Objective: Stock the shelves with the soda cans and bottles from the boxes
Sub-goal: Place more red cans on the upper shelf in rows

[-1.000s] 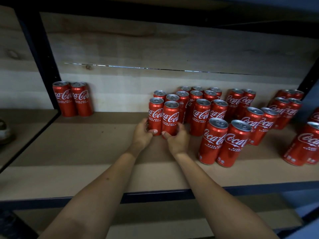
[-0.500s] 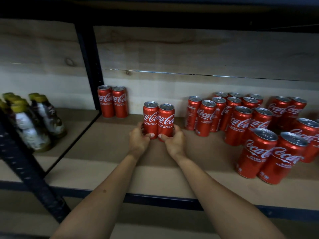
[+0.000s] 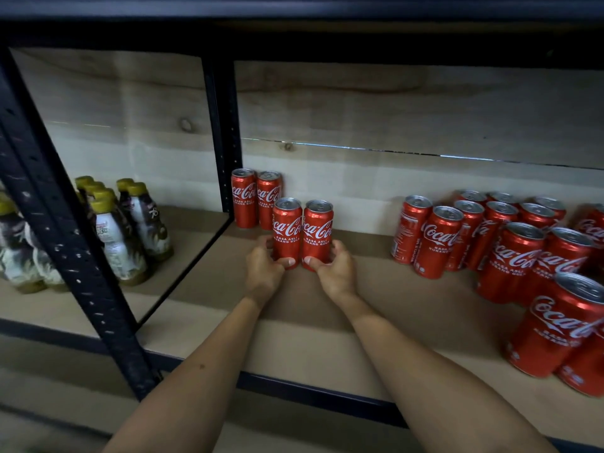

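Both hands grip can pair, now nearer back-corner cans.

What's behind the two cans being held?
Behind the held pair of cans, two more red cans stand against the wooden back wall. Their lower right part is covered.

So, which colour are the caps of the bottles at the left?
Yellow-gold plastic caps, seen in the head view.

Rightmost cans cut by the frame edge; bottles partly behind the upright, labels blurred.
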